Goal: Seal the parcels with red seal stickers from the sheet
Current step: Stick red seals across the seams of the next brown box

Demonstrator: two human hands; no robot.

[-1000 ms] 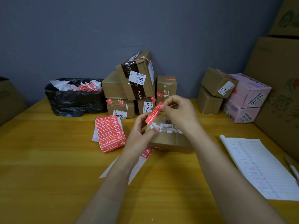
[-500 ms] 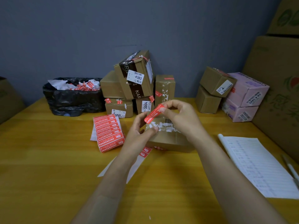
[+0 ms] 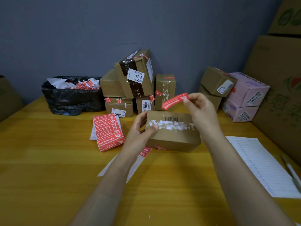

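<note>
Yellow tabletop (image 3: 48,160): left hand (image 3: 138,132) grips brown parcel (image 3: 174,134); right hand (image 3: 200,110) pinches red seal sticker (image 3: 175,101) above it. Sticker sheet (image 3: 108,132) left of hands; black bin (image 3: 71,98) holds scraps.

Red seal sticker (image 3: 175,101), white print. Brown parcel (image 3: 174,136), torn white band and black barcode on top. Sticker sheet (image 3: 109,132) at 9 o'clock of parcel: red strips, white print. Table (image 3: 48,160) amber wood grain. Pink boxes (image 3: 244,98) at 2 o'clock. Bin bag (image 3: 71,98) black.

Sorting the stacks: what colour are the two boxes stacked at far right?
Pale pink boxes, seen in the head view.
</note>
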